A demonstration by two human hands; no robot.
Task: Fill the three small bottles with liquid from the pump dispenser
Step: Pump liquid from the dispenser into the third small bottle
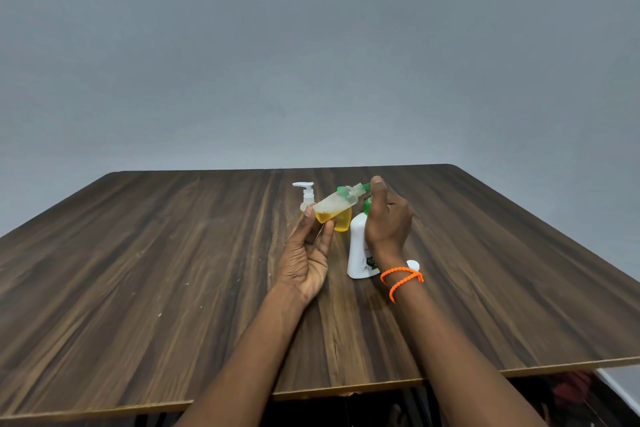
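Clear bottle [334, 207]: tilted above the table [173, 270], mouth up against the green nozzle [363, 187] of the white dispenser [360, 250]; some yellow liquid pooled at the low end. Pinched near the base by the left hand [306, 255]. Right hand [386, 215] curled over the pump head, pressing. Keep mouth tight under nozzle; press in slow, full strokes; raise bottle towards upright as level climbs, to avoid spill. Behind: yellow bottle [343, 220], pump-top bottle [307, 196]. White cap [413, 265] beside the dispenser.
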